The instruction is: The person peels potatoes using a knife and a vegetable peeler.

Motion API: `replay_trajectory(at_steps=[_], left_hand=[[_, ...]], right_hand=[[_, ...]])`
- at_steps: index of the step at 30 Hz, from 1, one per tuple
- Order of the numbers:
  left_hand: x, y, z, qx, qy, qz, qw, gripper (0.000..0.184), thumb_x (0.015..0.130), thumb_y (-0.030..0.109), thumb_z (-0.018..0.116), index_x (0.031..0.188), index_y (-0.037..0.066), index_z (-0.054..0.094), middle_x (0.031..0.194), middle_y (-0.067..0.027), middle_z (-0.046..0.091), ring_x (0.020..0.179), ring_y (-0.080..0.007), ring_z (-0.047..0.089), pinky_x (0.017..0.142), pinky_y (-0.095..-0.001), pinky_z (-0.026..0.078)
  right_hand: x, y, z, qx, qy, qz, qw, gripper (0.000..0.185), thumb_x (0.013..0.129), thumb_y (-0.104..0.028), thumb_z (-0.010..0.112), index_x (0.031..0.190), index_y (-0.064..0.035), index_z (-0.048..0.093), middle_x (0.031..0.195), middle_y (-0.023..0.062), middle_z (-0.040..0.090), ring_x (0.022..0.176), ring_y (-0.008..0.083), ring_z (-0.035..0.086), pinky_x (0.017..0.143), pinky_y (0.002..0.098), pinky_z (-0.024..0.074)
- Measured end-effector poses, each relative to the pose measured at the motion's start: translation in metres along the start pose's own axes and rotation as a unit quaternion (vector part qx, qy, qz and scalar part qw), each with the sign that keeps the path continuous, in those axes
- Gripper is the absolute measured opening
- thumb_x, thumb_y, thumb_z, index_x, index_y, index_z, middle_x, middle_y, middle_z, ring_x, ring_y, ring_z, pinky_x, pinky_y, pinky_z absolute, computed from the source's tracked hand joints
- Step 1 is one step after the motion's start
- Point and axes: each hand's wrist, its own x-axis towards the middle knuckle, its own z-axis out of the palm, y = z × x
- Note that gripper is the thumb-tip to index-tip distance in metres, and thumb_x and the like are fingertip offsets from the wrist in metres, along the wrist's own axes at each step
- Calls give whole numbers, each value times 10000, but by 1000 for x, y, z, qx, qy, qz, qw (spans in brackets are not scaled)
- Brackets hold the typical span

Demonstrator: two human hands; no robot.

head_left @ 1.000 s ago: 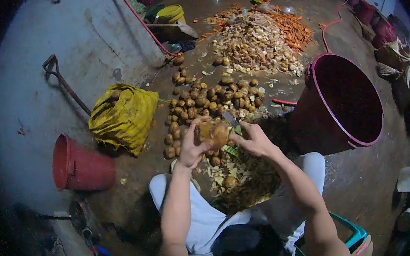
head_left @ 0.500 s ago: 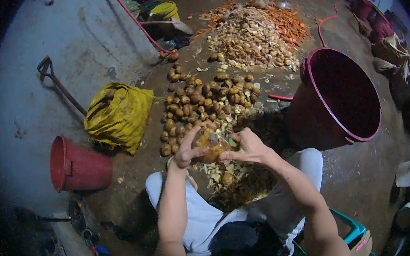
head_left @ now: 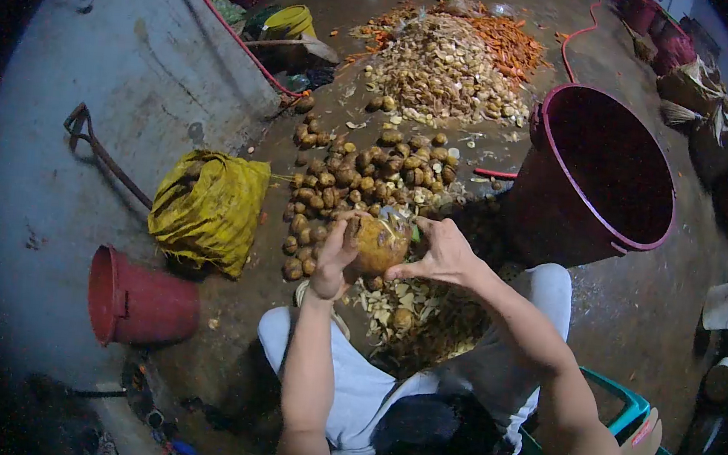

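Note:
A large brown-yellow root vegetable (head_left: 381, 246) is held between my two hands, above the floor. My left hand (head_left: 337, 255) is wrapped round its left side. At its right side is my right hand (head_left: 439, 255), its thumb against the lower edge and its fingers at a knife with a green part. The greyish blade (head_left: 392, 216) lies over the vegetable's top. Just beyond are many unpeeled brown tubers (head_left: 347, 171) on the floor. Below my hands lie pale peelings (head_left: 426, 309) with one tuber (head_left: 403, 319) among them.
A big dark red tub (head_left: 590, 177) stands at right, a smaller red bucket (head_left: 143, 297) at left beside a yellow sack (head_left: 211, 211). Behind are a heap of pale peelings (head_left: 445, 71) and orange pieces (head_left: 510, 51). A long-handled tool (head_left: 109, 159) leans at left.
The view has shifted slightly. The vegetable has been turned between my hands, and my right hand's fingers have spread a little around its right side.

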Motion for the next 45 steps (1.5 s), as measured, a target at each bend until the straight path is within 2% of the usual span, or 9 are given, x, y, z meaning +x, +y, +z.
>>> replay_trajectory(at_steps=[4,7,11,22,25,32,38,42,45], left_hand=[[0,8,6,-41,-29,-9,999,491,893,239,543,1312,22,408,1312,-93,453,1245,-209,421,1073,-334,281],[1,16,13,-18,-23,-25,999,597,881,410,574,1304,25,403,1299,-75,435,1266,-193,399,1092,-332,261],[-1,7,9,-43,-5,-31,999,559,899,372,559,1309,31,393,1286,-70,442,1256,-190,406,1091,-334,264],[0,-12,12,-111,64,-48,991,391,960,280,513,1281,93,389,1242,-71,478,1172,-212,502,1001,-390,427],[-1,-8,19,-161,78,-44,983,538,993,217,484,1428,21,235,1335,-119,454,1195,-214,493,998,-363,422],[2,-5,29,-191,133,-63,970,544,981,267,508,1404,60,236,1290,-124,485,1114,-244,566,888,-395,516],[4,0,16,-248,113,-145,951,378,904,289,533,1225,91,501,1125,-87,607,1017,-219,621,746,-399,568],[5,-8,9,-239,117,-234,935,406,868,338,559,1184,85,544,1088,-87,629,959,-215,632,805,-383,536],[7,-2,19,-231,138,-219,938,430,842,350,565,1155,55,553,1034,-88,634,932,-225,633,827,-355,522]], right_hand=[[0,4,3,10,-13,-11,1000,859,503,-761,746,740,51,600,574,218,577,601,362,637,608,428,515],[0,2,4,40,-20,-5,999,831,520,-752,746,718,43,606,575,205,580,597,356,637,604,423,514],[0,-7,-3,32,-44,7,998,798,549,-756,726,692,20,607,578,196,585,590,361,634,600,431,514],[-3,-7,10,-31,78,-37,996,768,586,-736,716,781,0,615,492,179,498,489,374,561,491,420,451],[-2,-6,12,-81,72,-27,994,732,626,-732,691,736,-15,589,501,175,515,489,373,566,485,426,454],[4,4,24,-175,60,4,983,711,754,-739,556,657,-35,578,510,176,561,537,368,617,535,441,506],[13,18,11,98,-105,76,987,698,895,-611,480,712,58,562,507,206,480,481,318,510,510,415,422],[13,10,9,125,-150,102,975,708,831,-655,550,706,41,604,546,217,528,517,332,559,540,429,446],[9,-3,5,77,-35,-9,996,766,687,-731,649,692,34,620,561,218,562,561,351,610,568,433,479]])
